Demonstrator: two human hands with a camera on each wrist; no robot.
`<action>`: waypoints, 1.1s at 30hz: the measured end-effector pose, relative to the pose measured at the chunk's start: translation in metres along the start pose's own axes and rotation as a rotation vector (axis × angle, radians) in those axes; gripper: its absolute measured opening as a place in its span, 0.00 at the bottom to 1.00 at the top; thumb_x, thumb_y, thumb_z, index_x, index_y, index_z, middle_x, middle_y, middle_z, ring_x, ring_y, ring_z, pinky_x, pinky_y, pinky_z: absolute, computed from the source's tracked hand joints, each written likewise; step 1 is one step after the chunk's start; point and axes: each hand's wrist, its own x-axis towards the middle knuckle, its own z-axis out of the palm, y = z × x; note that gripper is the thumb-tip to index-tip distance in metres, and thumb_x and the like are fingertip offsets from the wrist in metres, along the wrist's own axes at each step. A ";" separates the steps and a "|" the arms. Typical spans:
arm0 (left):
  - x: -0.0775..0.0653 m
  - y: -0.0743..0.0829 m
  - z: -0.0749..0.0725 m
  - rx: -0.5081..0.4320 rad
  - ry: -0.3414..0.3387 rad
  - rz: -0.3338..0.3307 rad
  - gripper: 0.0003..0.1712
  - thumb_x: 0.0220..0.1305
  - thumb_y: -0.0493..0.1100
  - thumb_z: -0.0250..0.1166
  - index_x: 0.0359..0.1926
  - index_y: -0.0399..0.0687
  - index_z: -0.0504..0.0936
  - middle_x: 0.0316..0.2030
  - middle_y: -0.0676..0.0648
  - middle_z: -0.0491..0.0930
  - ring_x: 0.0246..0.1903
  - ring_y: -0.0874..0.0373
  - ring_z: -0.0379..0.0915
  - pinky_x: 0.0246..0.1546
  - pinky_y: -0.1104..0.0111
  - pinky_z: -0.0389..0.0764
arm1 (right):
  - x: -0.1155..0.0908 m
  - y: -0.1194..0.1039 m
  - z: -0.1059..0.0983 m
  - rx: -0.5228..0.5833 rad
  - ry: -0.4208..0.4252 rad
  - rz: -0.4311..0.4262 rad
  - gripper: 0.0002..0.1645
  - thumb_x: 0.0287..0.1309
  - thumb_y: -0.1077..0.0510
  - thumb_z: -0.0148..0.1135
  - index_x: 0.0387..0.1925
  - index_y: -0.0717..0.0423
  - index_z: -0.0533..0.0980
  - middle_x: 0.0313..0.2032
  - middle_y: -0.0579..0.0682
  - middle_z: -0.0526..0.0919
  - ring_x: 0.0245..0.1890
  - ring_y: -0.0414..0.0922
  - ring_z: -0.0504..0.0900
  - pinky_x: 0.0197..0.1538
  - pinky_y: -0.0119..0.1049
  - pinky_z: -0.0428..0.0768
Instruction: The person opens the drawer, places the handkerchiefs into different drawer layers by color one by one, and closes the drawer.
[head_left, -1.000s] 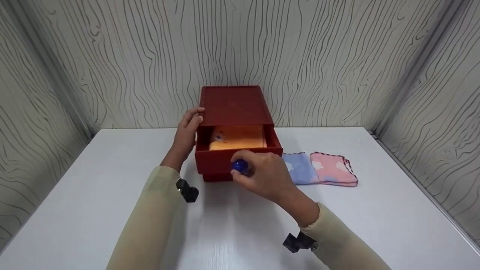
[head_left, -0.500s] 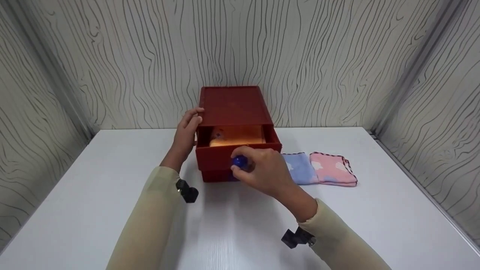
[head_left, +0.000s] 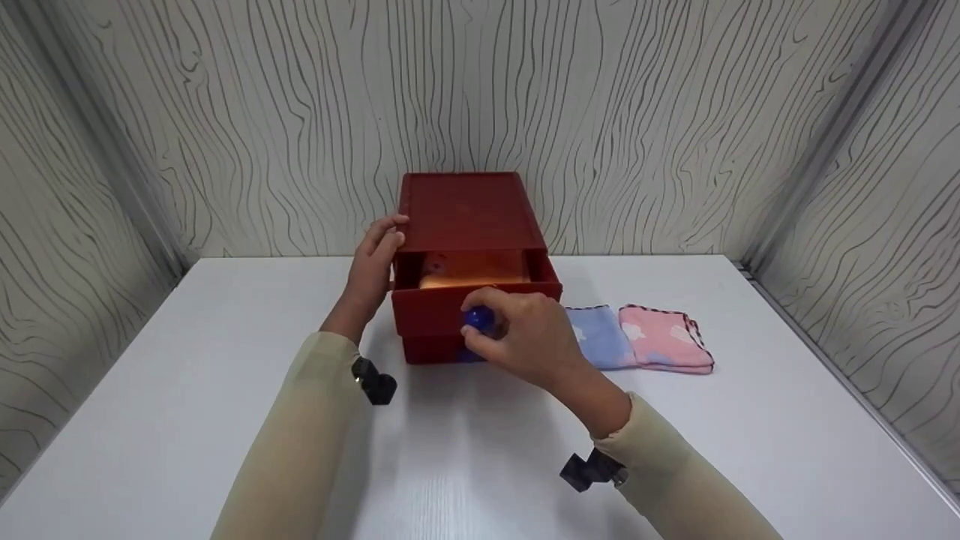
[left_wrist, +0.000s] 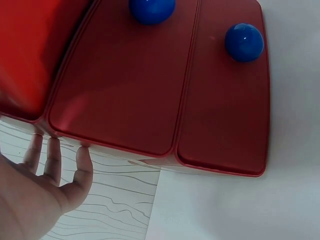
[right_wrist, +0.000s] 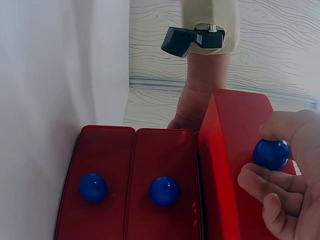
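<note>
A small red drawer cabinet (head_left: 465, 210) stands near the back wall, its top drawer (head_left: 427, 311) pulled partly out. Folded orange cloth (head_left: 474, 271) lies inside that drawer, partly shaded by the cabinet top. My right hand (head_left: 532, 337) pinches the drawer's round blue knob (right_wrist: 270, 154) between thumb and fingers. My left hand (head_left: 367, 274) rests against the cabinet's left side, its fingertips at the side wall in the left wrist view. Below, two more drawers sit closed, with a blue middle knob (right_wrist: 164, 190) and a blue bottom knob (right_wrist: 93, 187).
To the right of the cabinet lie a folded blue cloth (head_left: 600, 337) and a folded pink cloth (head_left: 664, 337), side by side on the white table (head_left: 225, 337). Wood-grain panels (head_left: 480, 97) enclose the table at the back and sides.
The top drawer has slid further into the cabinet, pushed by my right hand on the knob. Less of the orange cloth shows. My left hand has stayed in place.
</note>
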 end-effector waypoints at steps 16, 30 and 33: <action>-0.007 0.014 0.003 -0.021 -0.014 -0.024 0.23 0.74 0.45 0.43 0.66 0.47 0.63 0.65 0.42 0.64 0.56 0.49 0.69 0.43 0.56 0.79 | 0.006 0.004 0.003 -0.007 0.003 0.019 0.09 0.55 0.50 0.67 0.39 0.45 0.81 0.20 0.41 0.78 0.22 0.36 0.70 0.28 0.27 0.74; 0.001 -0.002 -0.001 -0.022 -0.026 0.040 0.22 0.74 0.46 0.44 0.65 0.48 0.64 0.64 0.43 0.66 0.58 0.50 0.68 0.52 0.58 0.75 | 0.010 0.010 0.009 0.020 0.045 0.005 0.11 0.55 0.50 0.67 0.40 0.45 0.82 0.23 0.41 0.80 0.23 0.35 0.72 0.27 0.27 0.74; 0.001 -0.002 -0.001 -0.020 -0.030 0.043 0.22 0.74 0.47 0.44 0.66 0.48 0.64 0.64 0.43 0.66 0.59 0.50 0.68 0.50 0.59 0.76 | 0.011 0.011 0.010 0.030 0.041 0.022 0.12 0.56 0.49 0.67 0.42 0.45 0.82 0.24 0.41 0.82 0.24 0.35 0.73 0.29 0.27 0.76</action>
